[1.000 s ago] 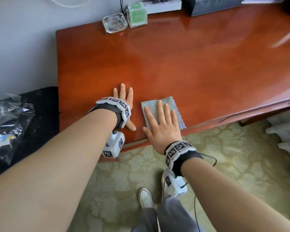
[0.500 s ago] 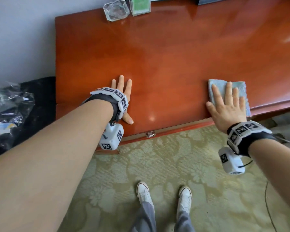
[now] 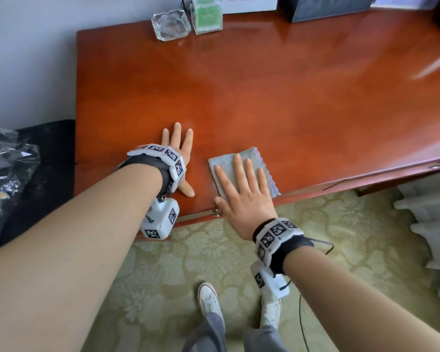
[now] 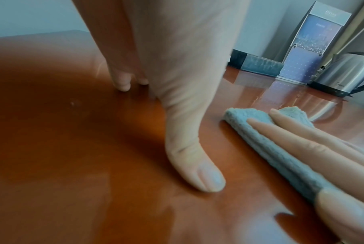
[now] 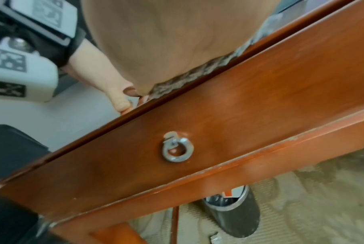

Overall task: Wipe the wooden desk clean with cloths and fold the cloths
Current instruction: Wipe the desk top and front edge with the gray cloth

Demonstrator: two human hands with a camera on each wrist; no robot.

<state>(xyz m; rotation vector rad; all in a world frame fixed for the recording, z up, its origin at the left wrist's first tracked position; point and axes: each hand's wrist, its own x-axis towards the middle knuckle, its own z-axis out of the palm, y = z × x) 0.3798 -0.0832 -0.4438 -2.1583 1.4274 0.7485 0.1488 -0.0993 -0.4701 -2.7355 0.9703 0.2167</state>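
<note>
Your right hand [image 3: 244, 191] lies flat with its fingers straight and a little spread, pressing a small blue-grey cloth [image 3: 249, 158] onto the desk [image 3: 277, 92]; it grips nothing, it only bears down. The cloth sits under your palm and fingers, folded into a thick pad, its far edge showing past your fingertips and its near corner close to the front lip of the desk, right above the drawer with the metal ring pull [image 5: 177, 151]. Your left hand [image 3: 179, 148] is just beside it, apart from the cloth, also flat with fingers straight and thumb out, resting on the bare wood as a brace. You look to be in the wiping step, working the front strip near the left end of the desk; folding has not begun. The next stroke calls for steady downward pressure and a flat palm so the pad slides without bunching or slipping off the front edge. Farther back, well clear of both hands, stand a glass ashtray [image 3: 170, 25] and a green box [image 3: 206, 15] by the wall, and to the right a kettle [image 4: 344, 76].
</note>
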